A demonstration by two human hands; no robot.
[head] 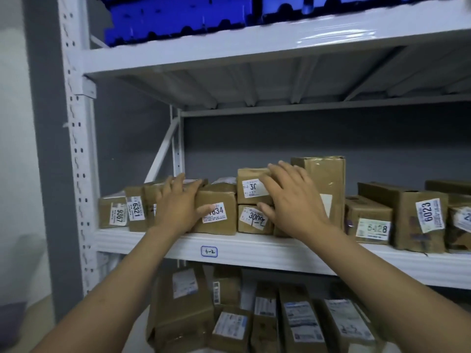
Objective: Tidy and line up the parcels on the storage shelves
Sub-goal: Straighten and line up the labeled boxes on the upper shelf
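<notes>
Brown cardboard parcels with white number labels stand in a row on the white middle shelf (pixel 254 247). My left hand (pixel 178 205) lies flat with straight fingers against the front of a parcel beside the one labelled 1834 (pixel 216 215). My right hand (pixel 290 200) rests with spread fingers on two small stacked parcels, the upper (pixel 251 186) and the lower (pixel 251 220), its thumb touching the lower one. A taller box (pixel 328 179) stands just right of them. Parcels 9367 (pixel 112 212) and 6321 (pixel 135 210) sit at the left end.
Further right on the same shelf sit parcel 5428 (pixel 369 220) and parcel 6023 (pixel 413 215). The lower shelf holds several leaning parcels (pixel 300 317). Blue crates (pixel 178 19) sit on the top shelf. A white perforated upright (pixel 76 149) bounds the left side.
</notes>
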